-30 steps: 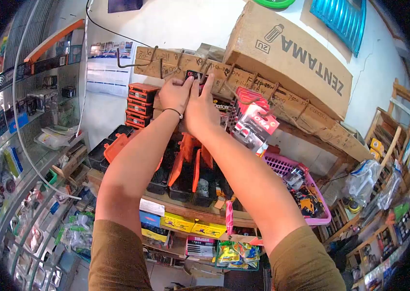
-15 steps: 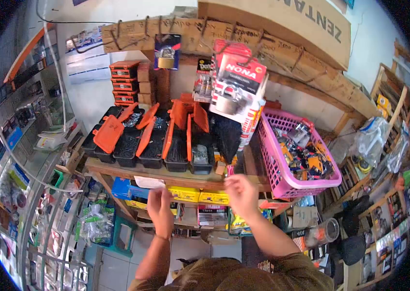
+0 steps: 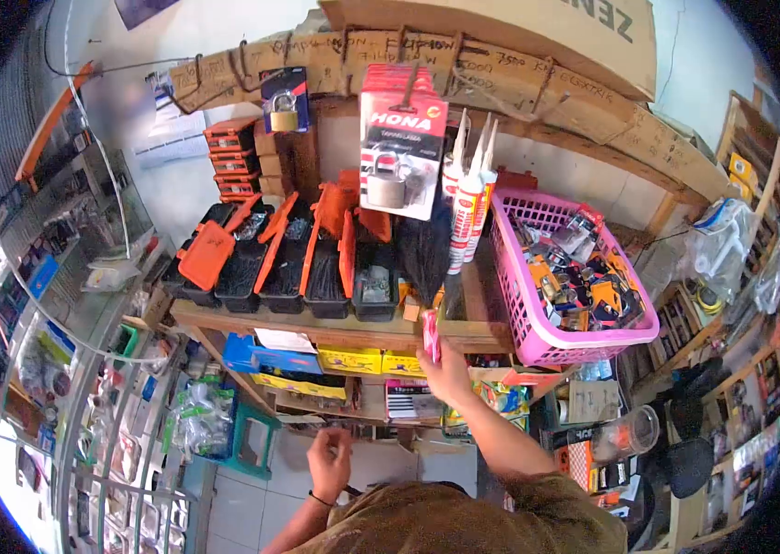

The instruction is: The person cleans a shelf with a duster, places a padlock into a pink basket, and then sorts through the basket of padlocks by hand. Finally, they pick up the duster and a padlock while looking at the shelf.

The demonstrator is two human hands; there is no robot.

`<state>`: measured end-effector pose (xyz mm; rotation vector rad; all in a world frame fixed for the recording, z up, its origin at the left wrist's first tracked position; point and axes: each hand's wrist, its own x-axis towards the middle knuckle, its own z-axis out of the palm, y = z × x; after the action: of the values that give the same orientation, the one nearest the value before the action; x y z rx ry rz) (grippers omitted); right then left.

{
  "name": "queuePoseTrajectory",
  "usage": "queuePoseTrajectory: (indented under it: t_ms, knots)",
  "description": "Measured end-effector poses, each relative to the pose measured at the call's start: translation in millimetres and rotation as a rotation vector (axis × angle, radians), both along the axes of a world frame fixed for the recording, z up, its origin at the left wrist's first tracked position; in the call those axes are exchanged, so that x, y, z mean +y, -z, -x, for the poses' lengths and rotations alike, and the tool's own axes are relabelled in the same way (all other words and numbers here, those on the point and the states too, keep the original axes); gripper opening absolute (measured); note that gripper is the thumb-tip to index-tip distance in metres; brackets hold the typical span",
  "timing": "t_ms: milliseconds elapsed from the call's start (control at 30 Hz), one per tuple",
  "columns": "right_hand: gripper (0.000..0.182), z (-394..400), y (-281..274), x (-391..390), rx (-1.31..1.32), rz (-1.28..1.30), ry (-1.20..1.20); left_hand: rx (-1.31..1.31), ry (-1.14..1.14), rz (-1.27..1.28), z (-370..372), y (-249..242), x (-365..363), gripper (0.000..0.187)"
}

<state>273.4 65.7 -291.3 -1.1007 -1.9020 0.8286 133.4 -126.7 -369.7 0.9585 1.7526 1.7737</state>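
- Right hand [image 3: 448, 375]: I see fingers wrapped round the pink handle [image 3: 431, 338] at the front edge of the table [image 3: 316, 329].
- Left hand [image 3: 328, 463]: fingers curled; I can't tell whether the tips touch.
- Black bins [image 3: 327, 296] line the front edge, left of the handle.
- A pink basket [image 3: 584, 339] stands toward the right edge.

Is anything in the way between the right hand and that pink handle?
Nothing visible: the right hand has its grip on the lower end of the pink handle, in front of the shelf edge.
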Motion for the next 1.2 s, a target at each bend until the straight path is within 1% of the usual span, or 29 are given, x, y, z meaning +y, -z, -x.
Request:
queuePoseTrajectory:
  t_ms: [67,133,167,200,267,300,333,367,400,433,467,533,567,600,633,667,700,733,800,833,867,900,933,967,1000,1067,1100,1133,1200]
  knots:
    - [0.028,-11,6,-13,0.116,-0.039,-0.071,0.005,0.05,-0.046,-15,-15,4,0.008]
    - [0.029,-31,1,-36,0.074,0.058,-0.098,0.021,0.111,-0.005,-28,-36,12,0.01]
    - [0.029,-43,1,-47,0.075,0.143,-0.134,0.014,0.163,0.006,-30,-30,17,0.013]
    - [0.03,-57,7,-58,0.077,0.23,-0.17,0.018,0.171,0.01,-35,-36,23,0.013]
    - [0.031,-84,36,-72,0.202,0.089,-0.284,0.006,0.303,-0.15,-47,-53,40,0.021]
    - [0.031,-100,53,-79,0.207,0.092,-0.273,-0.052,0.38,-0.056,-49,-53,46,0.032]
    - [0.032,-117,71,-86,0.091,0.091,-0.27,-0.051,0.393,-0.049,-57,-57,51,0.032]
    - [0.033,-133,82,-91,-0.027,0.091,-0.266,-0.194,0.418,-0.091,-70,-65,56,0.035]
    - [0.033,-148,83,-95,-0.025,0.096,-0.252,-0.338,0.441,-0.131,-80,-74,60,0.038]
    - [0.034,-162,80,-100,-0.185,0.131,-0.273,-0.398,0.562,0.03,-84,-87,58,0.037]
    - [0.036,-175,80,-104,-0.345,0.169,-0.293,-0.399,0.576,0.035,-89,-81,64,0.037]
    - [0.036,-191,78,-105,-0.334,0.231,-0.259,-0.436,0.477,0.208,-104,-73,77,0.032]
    - [0.036,-199,76,-104,-0.318,0.163,-0.285,-0.106,0.489,0.224,-108,-71,76,0.027]
    - [0.036,-207,72,-102,-0.302,0.094,-0.311,-0.104,0.51,0.231,-116,-70,81,0.027]
    - [0.036,-210,56,-98,-0.296,0.101,-0.292,-0.212,0.469,0.087,-123,-70,87,0.026]
    - [0.035,-214,31,-93,-0.248,0.008,-0.273,-0.323,0.423,-0.055,-129,-71,92,0.025]
    - [0.034,-220,8,-87,-0.201,-0.084,-0.257,-0.598,0.556,-0.029,-127,-76,100,0.02]
    - [0.034,-228,-8,-79,-0.195,-0.073,-0.247,-0.522,0.428,0.051,-137,-104,104,0.024]
    - [0.03,-244,-39,-58,-0.204,-0.443,-0.179,-0.511,0.64,-0.092,-137,-118,118,0.034]
    - [0.03,-253,-61,-48,-0.202,-0.44,-0.176,-0.433,0.745,-0.112,-133,-120,127,0.039]
    - [0.026,-263,-85,-39,-0.246,-0.557,-0.176,-0.395,0.799,-0.024,-137,-140,132,0.045]
    - [0.023,-270,-106,-29,-0.29,-0.673,-0.179,-0.459,0.904,-0.005,-134,-137,141,0.049]
    - [0.022,-275,-121,-15,-0.274,-0.748,-0.177,-0.52,1.009,0.013,-132,-134,151,0.054]
    - [0.02,-279,-132,0,-0.255,-0.82,-0.175,-0.735,1.174,-0.029,-135,-140,161,0.057]
    - [0.02,-281,-141,17,-0.266,-0.816,-0.187,-0.733,1.166,-0.017,-146,-149,166,0.057]
    - [0.02,-283,-159,49,-0.334,-0.805,-0.211,-0.82,0.805,0.15,-175,-170,170,0.054]
    - [0.021,-281,-166,63,-0.394,-0.798,-0.223,-0.837,0.83,0.146,-178,-174,173,0.055]
    - [0.021,-279,-169,78,-0.386,-0.794,-0.23,-0.836,0.819,0.149,-180,-180,176,0.055]
    - [0.022,-273,-174,105,-0.474,-0.703,-0.287,-0.673,0.857,0.043,-186,-196,184,0.06]
